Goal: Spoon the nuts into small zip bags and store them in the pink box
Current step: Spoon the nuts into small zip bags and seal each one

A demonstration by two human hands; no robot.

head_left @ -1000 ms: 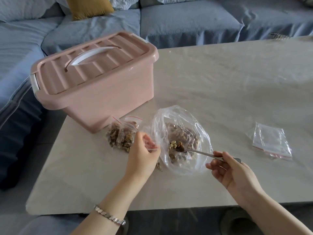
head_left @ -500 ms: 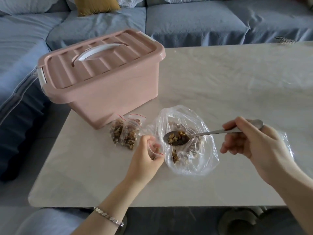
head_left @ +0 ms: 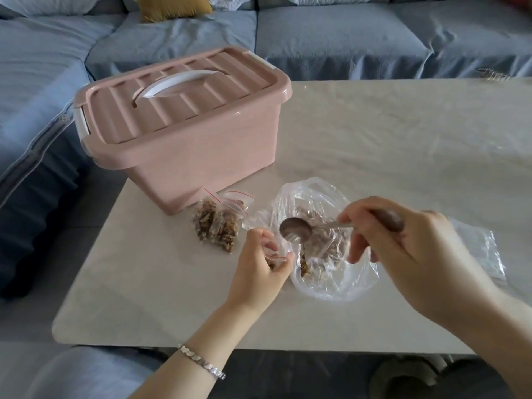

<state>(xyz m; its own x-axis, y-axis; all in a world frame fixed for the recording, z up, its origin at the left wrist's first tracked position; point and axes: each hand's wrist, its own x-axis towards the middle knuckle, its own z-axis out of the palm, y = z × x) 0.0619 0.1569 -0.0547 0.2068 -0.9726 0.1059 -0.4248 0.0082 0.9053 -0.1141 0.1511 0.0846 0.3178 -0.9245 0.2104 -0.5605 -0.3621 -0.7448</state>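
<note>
My left hand [head_left: 259, 266] holds a small zip bag [head_left: 273, 256] with a red strip, mouth up, a few nuts inside. My right hand [head_left: 403, 249] grips a metal spoon [head_left: 296, 230] by its handle, the bowl turned over just above that small bag. Behind the spoon lies a large clear bag of nuts [head_left: 325, 254] on the table. Two filled small zip bags [head_left: 217, 226] lie beside the pink box [head_left: 184, 139], whose lid is closed with a white handle on top.
A stack of empty zip bags [head_left: 480, 249] lies right of my right hand, partly hidden by it. The pale table [head_left: 403, 139] stretches to the far right. A blue sofa [head_left: 316, 33] wraps round the back and left side.
My right hand lifted the loaded spoon out of the large bag, carried it left to the small bag and turned it over. The nuts have left the spoon.
</note>
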